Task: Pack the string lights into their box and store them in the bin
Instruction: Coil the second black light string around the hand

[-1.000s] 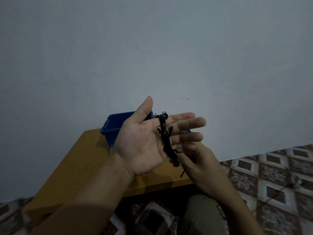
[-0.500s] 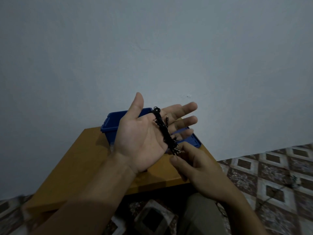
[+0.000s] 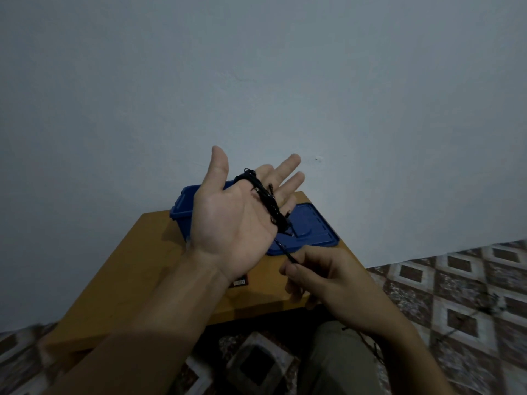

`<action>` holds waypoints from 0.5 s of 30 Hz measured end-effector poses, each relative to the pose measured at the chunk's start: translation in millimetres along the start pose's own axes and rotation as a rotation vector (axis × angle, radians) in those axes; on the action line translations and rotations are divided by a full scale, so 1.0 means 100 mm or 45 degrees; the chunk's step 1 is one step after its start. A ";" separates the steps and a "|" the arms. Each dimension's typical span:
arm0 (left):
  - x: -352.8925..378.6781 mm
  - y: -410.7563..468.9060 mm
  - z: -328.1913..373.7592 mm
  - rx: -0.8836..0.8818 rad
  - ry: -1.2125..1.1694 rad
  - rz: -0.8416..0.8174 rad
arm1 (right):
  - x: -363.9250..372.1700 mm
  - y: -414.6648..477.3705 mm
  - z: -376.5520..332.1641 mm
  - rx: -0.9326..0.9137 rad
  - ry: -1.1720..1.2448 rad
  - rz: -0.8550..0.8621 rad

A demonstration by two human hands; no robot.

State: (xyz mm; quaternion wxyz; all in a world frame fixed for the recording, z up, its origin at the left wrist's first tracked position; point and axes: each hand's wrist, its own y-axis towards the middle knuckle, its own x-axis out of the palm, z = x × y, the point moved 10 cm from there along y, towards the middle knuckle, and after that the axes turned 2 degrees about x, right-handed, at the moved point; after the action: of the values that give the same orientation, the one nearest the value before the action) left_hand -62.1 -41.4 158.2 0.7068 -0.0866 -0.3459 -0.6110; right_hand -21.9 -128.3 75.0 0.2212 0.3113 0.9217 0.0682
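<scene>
My left hand (image 3: pixel 233 220) is raised palm up with fingers straight, above the low wooden table. The black string lights (image 3: pixel 266 199) are wound in a bundle around its fingers, across the palm. A loose strand runs down from the bundle to my right hand (image 3: pixel 319 277), which pinches it between thumb and fingers just below the left wrist. The rest of the strand trails past my right forearm toward the floor. The blue bin (image 3: pixel 182 206) stands on the table behind my left hand, mostly hidden by it. A small dark box (image 3: pixel 239 281) peeks out under my left wrist.
The blue bin lid (image 3: pixel 313 228) lies flat on the wooden table (image 3: pixel 119 280) to the right of the bin. A plain wall rises right behind the table. Patterned floor tiles (image 3: pixel 456 295) spread to the right, with wire lying on them.
My right hand has drawn down and away from the left palm, pulling the strand taut. My left hand has risen slightly, uncovering the bin lid.
</scene>
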 end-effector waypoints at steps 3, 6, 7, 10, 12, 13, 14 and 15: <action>-0.07 0.02 0.03 0.023 0.059 0.083 | -0.02 0.00 0.02 0.037 0.046 -0.005; -0.11 0.01 0.04 0.017 0.113 0.125 | -0.07 -0.02 0.00 0.041 0.019 0.021; -0.12 0.01 0.04 0.009 0.136 0.130 | -0.08 -0.02 -0.01 0.033 0.007 0.028; -0.15 0.01 0.03 -0.014 0.205 0.141 | -0.11 -0.05 -0.05 0.001 0.008 0.017; -0.17 0.01 0.00 -0.036 0.255 0.145 | -0.14 -0.06 -0.09 -0.026 0.029 0.039; -0.18 0.01 -0.02 -0.055 0.282 0.142 | -0.15 -0.07 -0.11 -0.041 0.035 0.059; -0.18 0.01 -0.05 -0.076 0.307 0.138 | -0.17 -0.07 -0.12 -0.056 0.041 0.080; -0.17 0.00 -0.08 -0.097 0.327 0.136 | -0.18 -0.07 -0.12 -0.066 0.045 0.101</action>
State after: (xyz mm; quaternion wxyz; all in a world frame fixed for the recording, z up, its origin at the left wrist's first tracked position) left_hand -59.5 -31.4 142.2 0.7729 -0.0528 -0.2242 -0.5912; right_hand -18.2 -144.7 91.0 0.2100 0.3404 0.9104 0.1064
